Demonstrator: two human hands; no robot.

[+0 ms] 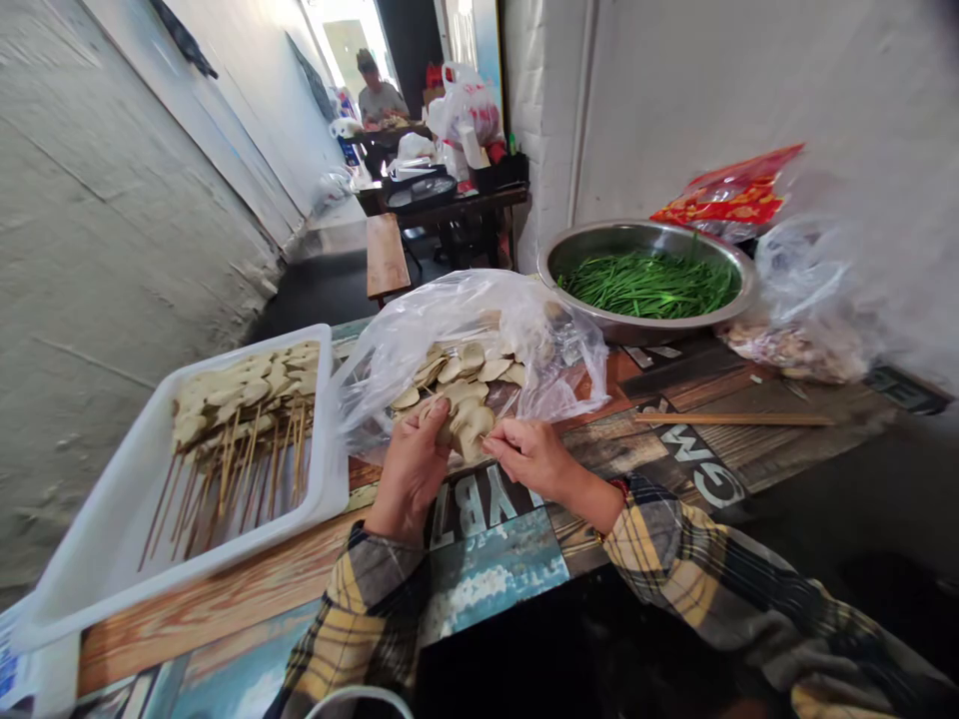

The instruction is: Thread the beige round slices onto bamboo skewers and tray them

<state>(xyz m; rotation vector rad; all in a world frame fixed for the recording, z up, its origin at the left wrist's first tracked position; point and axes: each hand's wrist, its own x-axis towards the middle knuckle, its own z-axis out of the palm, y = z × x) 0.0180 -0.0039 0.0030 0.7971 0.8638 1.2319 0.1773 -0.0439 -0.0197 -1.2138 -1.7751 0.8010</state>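
My left hand point(411, 469) and my right hand point(530, 457) meet at the mouth of a clear plastic bag point(465, 330) on the table. Both hands pinch pale round food slices point(466, 424) from the pile in the bag. Fingers of each hand are closed on a slice. More slices point(469, 367) lie deeper in the bag. To the left stands a white tray point(112, 519) holding several wooden skewers point(240, 439) threaded with the same pale slices.
A steel bowl point(651, 240) of green chives stands at the back right, with plastic bags point(801, 300) and a red packet point(730, 195) beside it. A loose skewer point(734, 419) lies on the table. Another person sits far back at a cluttered table point(450, 195).
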